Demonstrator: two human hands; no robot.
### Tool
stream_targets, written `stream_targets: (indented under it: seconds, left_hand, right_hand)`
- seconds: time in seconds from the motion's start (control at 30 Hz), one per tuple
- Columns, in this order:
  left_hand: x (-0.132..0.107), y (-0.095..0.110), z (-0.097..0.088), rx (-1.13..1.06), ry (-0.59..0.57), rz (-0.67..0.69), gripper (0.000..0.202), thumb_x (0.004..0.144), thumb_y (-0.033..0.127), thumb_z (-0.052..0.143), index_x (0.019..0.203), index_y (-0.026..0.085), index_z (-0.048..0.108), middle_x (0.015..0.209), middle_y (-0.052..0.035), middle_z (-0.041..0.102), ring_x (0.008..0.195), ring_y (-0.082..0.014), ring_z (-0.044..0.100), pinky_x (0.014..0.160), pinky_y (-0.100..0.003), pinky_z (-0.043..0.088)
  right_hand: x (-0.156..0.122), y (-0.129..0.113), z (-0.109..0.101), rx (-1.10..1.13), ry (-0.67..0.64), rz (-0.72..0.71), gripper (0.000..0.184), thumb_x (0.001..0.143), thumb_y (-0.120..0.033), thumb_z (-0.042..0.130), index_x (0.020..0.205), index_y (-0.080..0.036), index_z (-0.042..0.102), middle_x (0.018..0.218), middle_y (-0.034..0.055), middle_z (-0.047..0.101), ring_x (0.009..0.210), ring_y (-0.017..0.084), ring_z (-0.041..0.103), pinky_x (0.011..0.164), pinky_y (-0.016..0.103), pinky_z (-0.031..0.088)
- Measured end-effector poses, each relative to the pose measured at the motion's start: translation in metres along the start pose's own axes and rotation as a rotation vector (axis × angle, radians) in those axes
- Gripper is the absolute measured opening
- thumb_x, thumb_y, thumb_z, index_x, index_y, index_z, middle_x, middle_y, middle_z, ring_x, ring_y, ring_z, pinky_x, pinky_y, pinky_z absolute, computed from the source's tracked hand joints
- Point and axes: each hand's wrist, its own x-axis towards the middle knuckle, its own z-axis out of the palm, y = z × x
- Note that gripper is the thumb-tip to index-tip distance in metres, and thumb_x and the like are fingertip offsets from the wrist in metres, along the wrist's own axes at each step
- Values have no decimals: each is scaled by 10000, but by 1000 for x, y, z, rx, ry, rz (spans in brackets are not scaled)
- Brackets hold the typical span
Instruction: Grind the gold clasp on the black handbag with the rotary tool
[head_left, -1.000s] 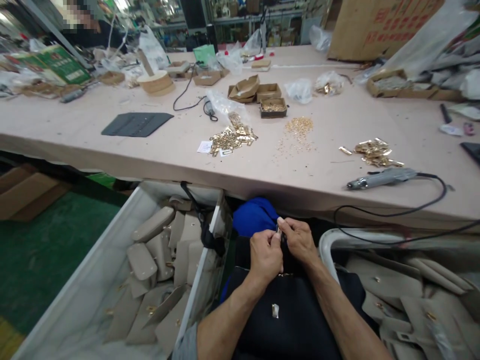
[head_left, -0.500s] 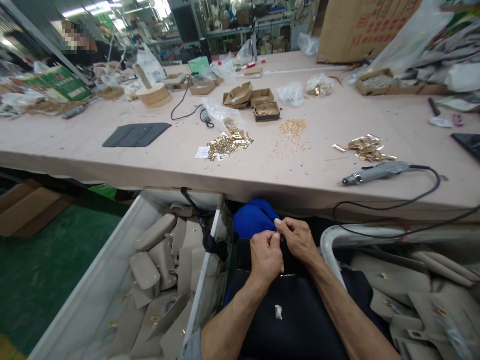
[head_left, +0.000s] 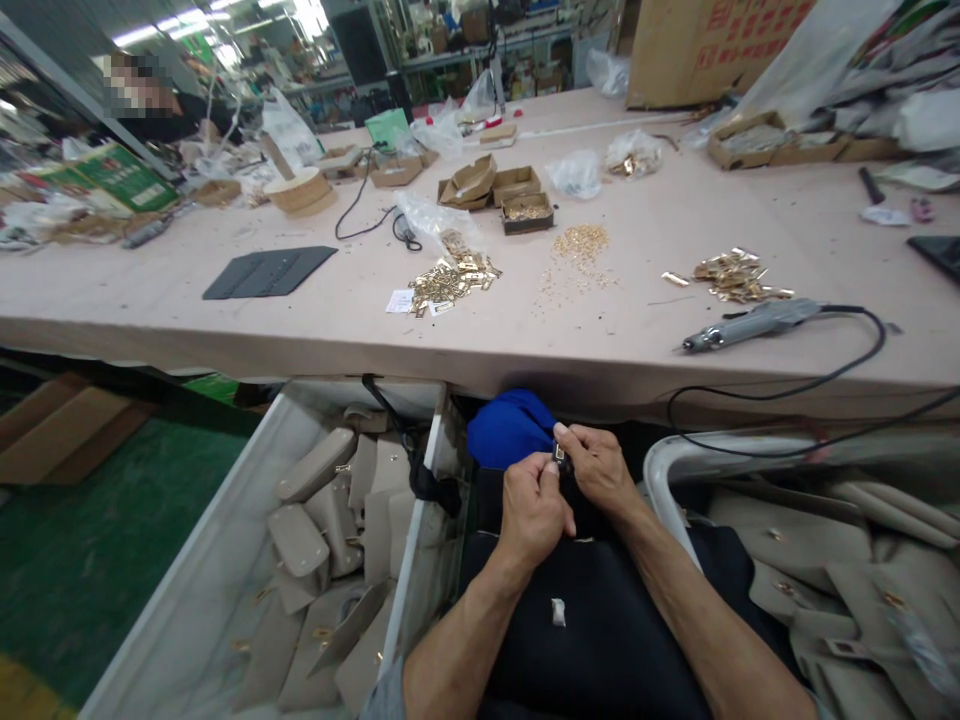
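Note:
Close together above my lap, both my hands pinch at the same spot. Between the fingertips shows a small metal fitting (head_left: 559, 454) with a pale slot, on or against something dark. My left hand (head_left: 531, 510) is closed, thumb and bent fingers at the fitting's lower left. On its upper right side, my right hand (head_left: 600, 466) is closed too, thumb pressed to it. Beneath my hands lies a smooth black item (head_left: 592, 650), its kind unclear, with a small white packet (head_left: 558, 612) on it. Blue cloth (head_left: 510, 428) shows just beyond.
On the table (head_left: 360, 330) ahead lie gold-coloured metal plates (head_left: 450, 283), tiny gold pieces (head_left: 579, 245), and a corded electric screwdriver (head_left: 750, 326). A white bin (head_left: 202, 590) of beige bags stands at left; another bin (head_left: 664, 480) with beige pieces is at right.
My fingers have shifted slightly, and the metal fitting between them now shows more clearly. The view has tilted a little.

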Motion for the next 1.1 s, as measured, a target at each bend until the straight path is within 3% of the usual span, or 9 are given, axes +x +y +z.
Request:
stream_targets:
  seconds: [0.3,0.53,0.7,0.8,0.9,1.0,1.1]
  left_hand:
    - [3,-3,4,-110,-16,-69,240,983,333,513,916,158,662,393,40,554,284,-130,504,333,-170,315]
    - [5,-11,9,-120,82,-54,323,927,425,586,747,161,626,478,15,549,295,-126,502,299,-195,256]
    - [6,-13,10,-134,71,-82,424,964,529,524,705,196,562,395,38,456,294,-142,497,302,-203,195]
    - [7,-15,9,-90,166,-117,446,958,553,536,701,192,592,391,24,471,310,-153,502,340,-219,254]
    - [7,-16,6,-79,261,-157,433,937,555,580,753,172,665,432,3,528,338,-164,517,379,-242,328]
    - [8,-14,4,-101,275,-185,436,924,548,597,739,160,673,460,1,533,348,-164,515,372,-248,318]
    - [10,-9,5,-144,233,-195,400,928,500,594,721,161,645,456,25,488,333,-155,493,348,-244,258]
  right_hand:
    - [0,6,0,13,-13,19,578,987,-636,545,613,-200,479,581,-24,424,567,141,408,546,281,317]
    - [0,15,2,2,-27,25,595,962,-693,546,633,-208,442,624,-23,397,604,154,407,567,277,337]
    - [2,16,4,-34,-45,-8,587,969,-688,535,636,-210,458,631,-20,416,611,161,423,578,274,362]
    - [10,2,0,-125,-81,-103,574,986,-654,534,627,-212,466,620,-18,429,604,163,435,576,279,361]
    - [34,-28,-8,-243,-61,-268,496,1002,-599,542,695,-210,576,653,-8,523,630,174,489,620,289,390]
    - [76,-66,-8,-346,-6,-415,400,989,-541,573,776,-215,662,693,6,612,646,187,540,645,303,413]
    - [137,-100,8,-437,28,-509,306,937,-455,621,750,-217,670,680,11,645,636,193,575,653,309,420]
